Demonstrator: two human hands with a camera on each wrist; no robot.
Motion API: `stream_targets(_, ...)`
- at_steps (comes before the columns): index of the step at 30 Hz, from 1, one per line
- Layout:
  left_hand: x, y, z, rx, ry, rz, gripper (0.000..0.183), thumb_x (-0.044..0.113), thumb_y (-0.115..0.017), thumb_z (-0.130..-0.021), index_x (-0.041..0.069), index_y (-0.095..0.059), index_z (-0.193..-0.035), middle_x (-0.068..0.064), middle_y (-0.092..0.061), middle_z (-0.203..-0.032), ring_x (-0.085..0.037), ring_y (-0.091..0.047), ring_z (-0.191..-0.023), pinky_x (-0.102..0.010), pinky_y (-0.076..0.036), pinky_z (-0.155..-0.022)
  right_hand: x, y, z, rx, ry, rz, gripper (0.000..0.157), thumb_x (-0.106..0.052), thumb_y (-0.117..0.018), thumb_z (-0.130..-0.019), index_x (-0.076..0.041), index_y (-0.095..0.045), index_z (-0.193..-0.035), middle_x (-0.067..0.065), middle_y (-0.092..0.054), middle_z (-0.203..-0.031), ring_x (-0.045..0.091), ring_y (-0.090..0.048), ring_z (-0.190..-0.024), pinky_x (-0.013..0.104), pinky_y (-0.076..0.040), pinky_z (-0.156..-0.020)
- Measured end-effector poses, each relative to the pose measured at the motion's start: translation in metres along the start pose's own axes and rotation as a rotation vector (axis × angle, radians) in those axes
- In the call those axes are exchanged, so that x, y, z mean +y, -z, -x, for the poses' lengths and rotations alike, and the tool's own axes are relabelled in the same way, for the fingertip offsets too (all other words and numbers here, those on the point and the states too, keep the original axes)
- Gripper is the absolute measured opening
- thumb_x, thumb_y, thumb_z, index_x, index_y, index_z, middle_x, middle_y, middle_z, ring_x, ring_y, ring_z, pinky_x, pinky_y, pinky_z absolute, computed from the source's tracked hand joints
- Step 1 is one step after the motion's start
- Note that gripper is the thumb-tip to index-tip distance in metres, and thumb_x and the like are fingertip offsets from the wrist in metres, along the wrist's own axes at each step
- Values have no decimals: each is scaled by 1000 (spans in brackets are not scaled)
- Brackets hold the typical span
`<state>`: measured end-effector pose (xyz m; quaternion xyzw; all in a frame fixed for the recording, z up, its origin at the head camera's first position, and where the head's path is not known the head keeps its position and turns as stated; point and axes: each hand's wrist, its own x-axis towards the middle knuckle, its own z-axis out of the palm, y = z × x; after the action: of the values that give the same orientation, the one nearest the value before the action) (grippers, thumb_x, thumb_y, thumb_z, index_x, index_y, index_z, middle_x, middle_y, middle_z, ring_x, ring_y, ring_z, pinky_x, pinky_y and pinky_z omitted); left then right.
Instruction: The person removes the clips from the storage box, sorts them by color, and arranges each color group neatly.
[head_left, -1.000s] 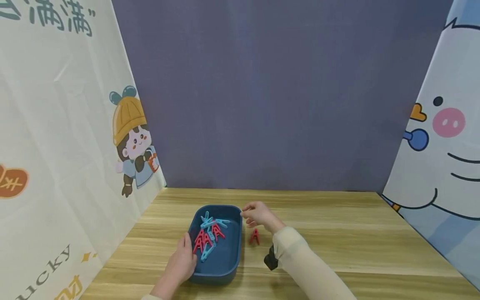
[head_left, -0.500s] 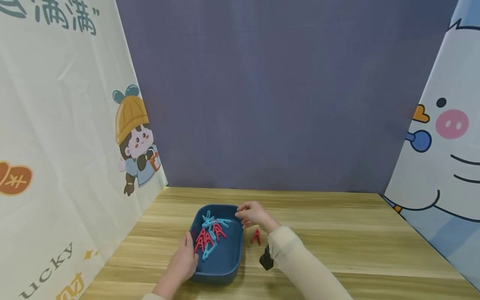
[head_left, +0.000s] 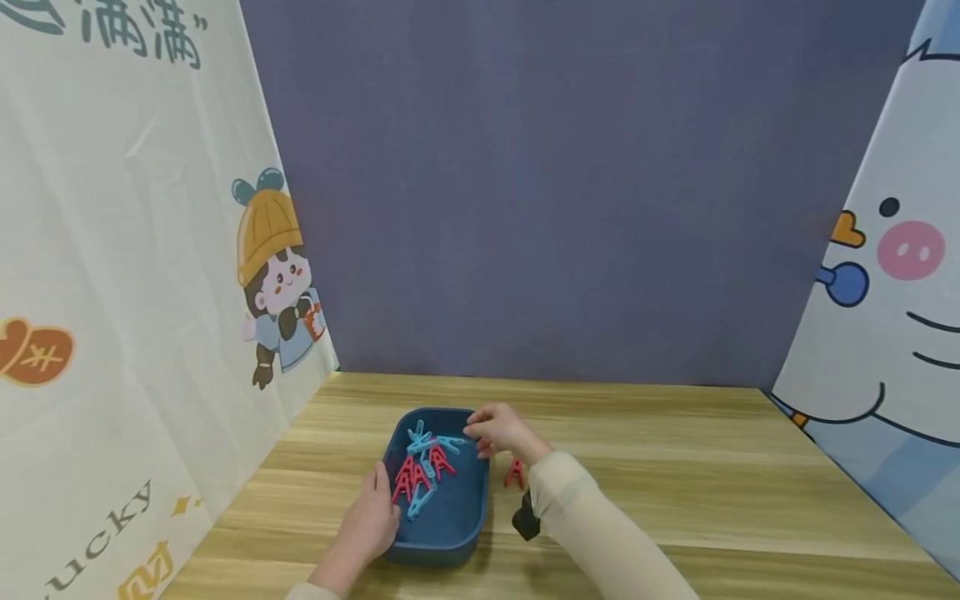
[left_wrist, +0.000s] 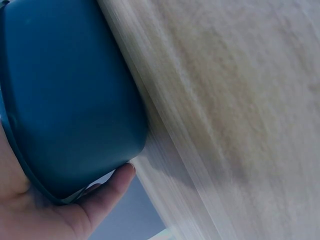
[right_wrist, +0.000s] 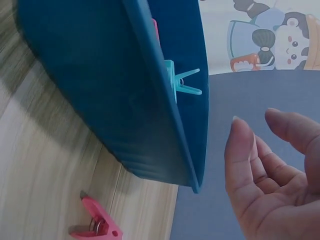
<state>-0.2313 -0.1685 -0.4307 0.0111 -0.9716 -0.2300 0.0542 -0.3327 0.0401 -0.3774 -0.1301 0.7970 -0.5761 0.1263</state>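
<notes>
A dark blue rectangular plastic bin (head_left: 453, 508) stands on the table, with several light-blue clothespins (head_left: 422, 502) and several red clothespins (head_left: 420, 478) lying inside. My left hand (head_left: 369, 518) grips the bin's left side; the left wrist view shows its thumb (left_wrist: 107, 192) along the outer wall. Over the bin's far right corner hovers my right hand (head_left: 501, 432), fingers loosely bent. In the right wrist view, thumb and forefinger are apart with nothing between them. On the table to the right of the bin lies a single red clothespin (head_left: 515, 472), partly behind the right forearm in the head view.
The wood-grain table (head_left: 675, 475) runs back to a plain grey-purple backdrop (head_left: 540, 208). Printed cartoon cloths hang at the left (head_left: 150, 250) and right (head_left: 885, 333). A black wrist device (head_left: 527, 518) sits under the right wrist.
My right hand has shifted slightly left, from beside the bin's right rim to over its far right corner. The left hand keeps its grip on the bin. The head view has turned slightly.
</notes>
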Motion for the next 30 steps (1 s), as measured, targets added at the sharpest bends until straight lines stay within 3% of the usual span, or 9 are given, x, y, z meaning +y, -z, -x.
stream_targets(13, -4, 1, 1, 14, -1, -8, 67, 6, -55, -86, -17, -18, -137, -37, -25, -136, -49, -47, -107, -54, -41, -89, -8, -14, -9, -29, 15, 2, 27, -9, -63, -86, 6, -59, -108, 18, -60, -89, 24, -60, -66, 36, -56, -62)
stream_targets(18, -4, 0, 1, 14, 1, -4, 67, 6, -55, -86, -16, -18, -138, -37, -24, -136, -49, -48, -105, -54, -42, -88, -12, -20, -12, -30, 17, -7, 27, -8, -62, -86, 7, -59, -109, 12, -61, -85, 17, -57, -62, 34, -55, -59)
stream_targets(30, -2, -3, 0, 24, -12, 13, 68, 7, -56, -86, -16, -19, -138, -35, -25, -137, -44, -54, -97, -52, -45, -84, -15, -28, -19, -20, 10, -18, 25, -8, -61, -87, 8, -58, -107, 16, -61, -87, 22, -59, -65, 35, -56, -61)
